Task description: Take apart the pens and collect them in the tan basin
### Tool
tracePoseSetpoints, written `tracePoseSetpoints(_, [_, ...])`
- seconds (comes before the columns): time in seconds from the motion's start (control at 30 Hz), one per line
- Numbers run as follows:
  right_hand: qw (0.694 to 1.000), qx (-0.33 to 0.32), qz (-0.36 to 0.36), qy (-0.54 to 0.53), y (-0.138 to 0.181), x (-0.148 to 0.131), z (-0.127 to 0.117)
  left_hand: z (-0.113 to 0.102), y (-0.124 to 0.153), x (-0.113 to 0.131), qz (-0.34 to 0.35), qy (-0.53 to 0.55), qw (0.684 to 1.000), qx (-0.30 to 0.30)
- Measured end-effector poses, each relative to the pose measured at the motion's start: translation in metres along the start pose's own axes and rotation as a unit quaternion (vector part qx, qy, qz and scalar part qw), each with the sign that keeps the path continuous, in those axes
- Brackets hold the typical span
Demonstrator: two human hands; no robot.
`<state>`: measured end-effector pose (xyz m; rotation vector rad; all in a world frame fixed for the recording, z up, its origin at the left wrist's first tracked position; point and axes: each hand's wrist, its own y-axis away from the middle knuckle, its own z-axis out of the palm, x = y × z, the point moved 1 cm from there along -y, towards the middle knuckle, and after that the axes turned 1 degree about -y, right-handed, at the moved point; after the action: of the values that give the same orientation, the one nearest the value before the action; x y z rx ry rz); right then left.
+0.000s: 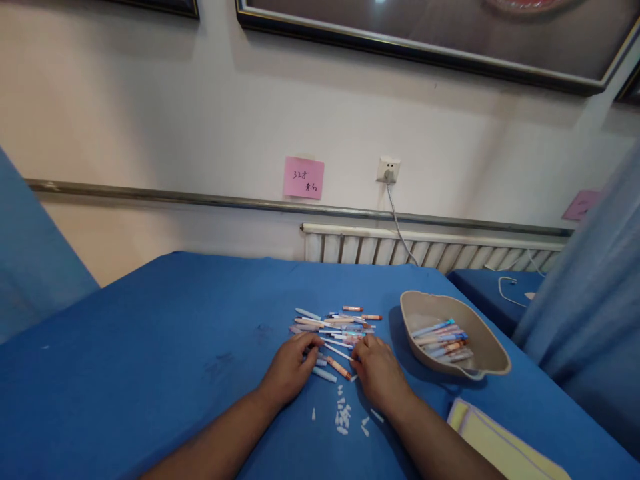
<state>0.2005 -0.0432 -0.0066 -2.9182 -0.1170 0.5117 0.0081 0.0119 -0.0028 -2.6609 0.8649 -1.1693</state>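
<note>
My left hand (295, 363) is closed, thumb and fingertips together at the left end of a thin white pen refill (338, 351). The refill slants down to the right, where the curled fingers of my right hand (379, 370) close at its other end. Around and beyond my fingers lies a loose pile of pens and pen parts (330, 323), in white, pale blue, peach and orange. An orange patterned pen barrel (339, 368) rests just below the refill. Several small white conical tips (343, 419) are scattered on the blue cloth between my forearms.
A beige plastic basin (487, 337) with several pens (443, 340) inside stands on the right of the blue-covered table (165, 373). A yellow folded cloth or pad (495, 440) lies at the front right. Behind are a radiator (365, 249), a wall socket (389, 169) and a blue curtain (590, 287).
</note>
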Motion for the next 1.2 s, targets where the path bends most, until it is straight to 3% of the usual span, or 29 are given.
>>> tracePoseSetpoints(0.4, [0.999,-0.043,0.005,0.028,0.001,0.000,0.001,-0.001,0.001,0.001,0.001,-0.007,1.000,-0.007])
tracePoseSetpoints(0.73, [0.998,-0.025,-0.020,0.058,0.004,-0.009,-0.003,-0.002,0.002,0.002,0.015,-0.010,1.000,0.000])
tracePoseSetpoints(0.93, [0.997,-0.017,-0.061,0.050,0.006,-0.007,-0.012,-0.006,0.003,0.004,0.072,-0.030,0.997,0.028])
tracePoseSetpoints(1.1, [0.993,0.017,-0.115,-0.005,0.013,-0.007,-0.023,-0.012,0.002,0.011,0.108,-0.047,0.993,0.004])
tracePoseSetpoints(1.2, [0.982,0.066,-0.104,-0.142,0.013,-0.002,-0.021,-0.013,0.001,0.013,0.096,-0.050,0.994,-0.031])
